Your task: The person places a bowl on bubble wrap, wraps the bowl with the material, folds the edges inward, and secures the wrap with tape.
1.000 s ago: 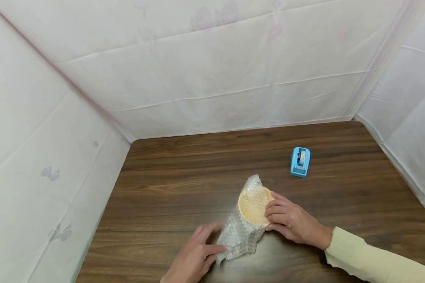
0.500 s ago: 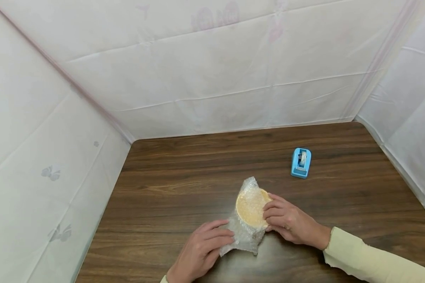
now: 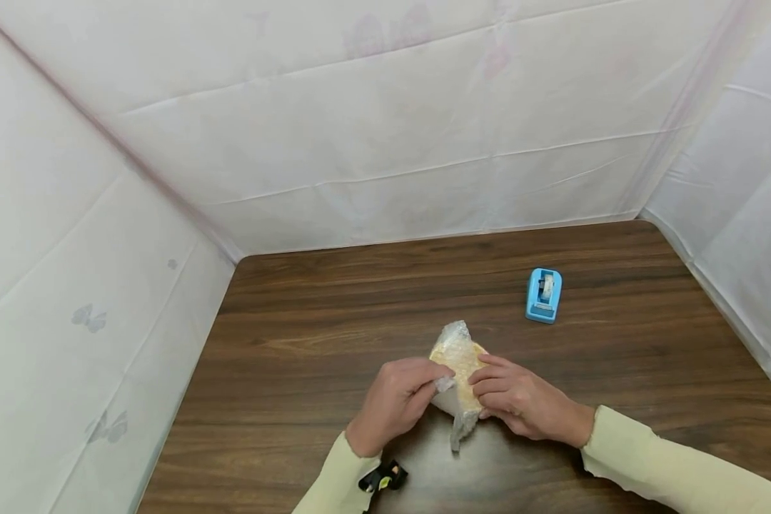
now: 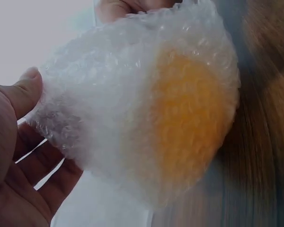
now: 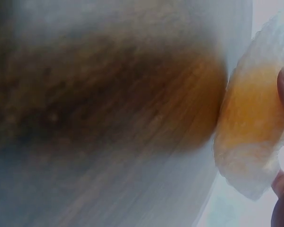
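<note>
The left hand (image 3: 395,396) is pinching a bubble-wrap flap (image 3: 445,384) at the left of the yellow disc (image 3: 465,358), whose right edge the right hand (image 3: 528,401) is gripping.

Pale, creased sheets (image 3: 385,143) line the back and both sides of a dark, wood-grained table (image 3: 308,307) with rounded far corners. Faint grey prints (image 3: 90,318) dot the left side; soft light glosses the near wood.
</note>
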`<state>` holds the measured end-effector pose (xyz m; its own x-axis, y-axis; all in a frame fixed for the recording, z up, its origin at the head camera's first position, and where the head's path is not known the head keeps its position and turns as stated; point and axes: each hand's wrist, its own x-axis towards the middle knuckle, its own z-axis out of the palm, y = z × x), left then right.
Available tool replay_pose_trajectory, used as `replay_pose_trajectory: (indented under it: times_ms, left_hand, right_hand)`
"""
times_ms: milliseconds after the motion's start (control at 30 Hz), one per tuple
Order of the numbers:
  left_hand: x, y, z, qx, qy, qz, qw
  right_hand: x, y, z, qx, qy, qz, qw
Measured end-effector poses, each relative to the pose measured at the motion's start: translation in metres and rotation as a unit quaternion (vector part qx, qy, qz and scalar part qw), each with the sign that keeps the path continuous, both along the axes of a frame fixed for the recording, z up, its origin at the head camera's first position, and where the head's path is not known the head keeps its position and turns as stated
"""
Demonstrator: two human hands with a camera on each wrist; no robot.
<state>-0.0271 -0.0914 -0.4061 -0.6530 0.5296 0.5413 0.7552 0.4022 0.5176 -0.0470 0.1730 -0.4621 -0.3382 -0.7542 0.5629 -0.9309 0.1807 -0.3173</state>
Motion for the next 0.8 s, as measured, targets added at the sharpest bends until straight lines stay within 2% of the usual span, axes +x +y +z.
replay_pose_trajectory:
  times_ms: [100, 233, 300, 467, 600, 700, 800]
  left_hand:
    - [-0.007, 0.007, -0.002, -0.002, -0.028, 0.006, 0.9996]
    - [-0.015, 0.015, -0.008, -0.021, -0.052, 0.043, 0.9975]
    - [-0.017, 0.019, -0.011, -0.028, -0.048, 0.063, 0.9965]
    - [-0.021, 0.024, -0.02, -0.034, -0.013, 0.101, 0.9942]
    - [-0.021, 0.027, -0.027, -0.039, 0.009, 0.148, 0.9882]
    - [-0.02, 0.029, -0.031, -0.035, -0.001, 0.184, 0.9823]
    - [-0.02, 0.03, -0.034, -0.028, -0.03, 0.208, 0.9773]
  right_hand:
    - [0.0, -0.002, 0.001, 0.002, 0.005, 0.008, 1.0]
    - [0.0, -0.004, 0.001, 0.006, 0.012, 0.012, 1.0]
    - [0.0, -0.004, 0.002, 0.011, 0.015, 0.01, 1.0]
    - [0.001, -0.005, 0.002, 0.018, 0.023, 0.004, 1.0]
    - [0.002, -0.005, 0.002, 0.026, 0.026, -0.007, 0.999]
    - [0.003, -0.005, 0.002, 0.035, 0.027, -0.013, 0.999]
    - [0.002, -0.006, 0.002, 0.038, 0.03, -0.012, 0.999]
